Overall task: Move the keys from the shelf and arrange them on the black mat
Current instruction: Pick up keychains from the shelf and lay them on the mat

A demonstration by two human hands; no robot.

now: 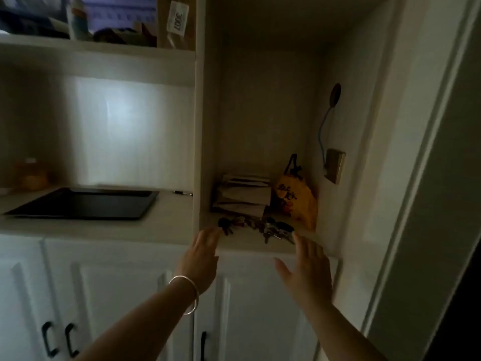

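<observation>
Several bunches of keys lie along the front of the right-hand shelf (250,243): a dark bunch (225,225) at the left, a reddish bunch (247,223) in the middle, a metal bunch (278,230) at the right. My left hand (201,259), with a silver bangle on the wrist, is open with its fingertips just short of the dark bunch. My right hand (305,269) is open too, its fingertips close to the metal bunch. Neither hand holds anything. The black mat (86,204) lies on the counter to the left.
Behind the keys stand a stack of brown envelopes (242,196) and a yellow pouch (296,201). A vertical panel (199,152) divides the shelf from the counter. A pen (182,193) lies right of the mat. White cabinet doors (104,308) are below.
</observation>
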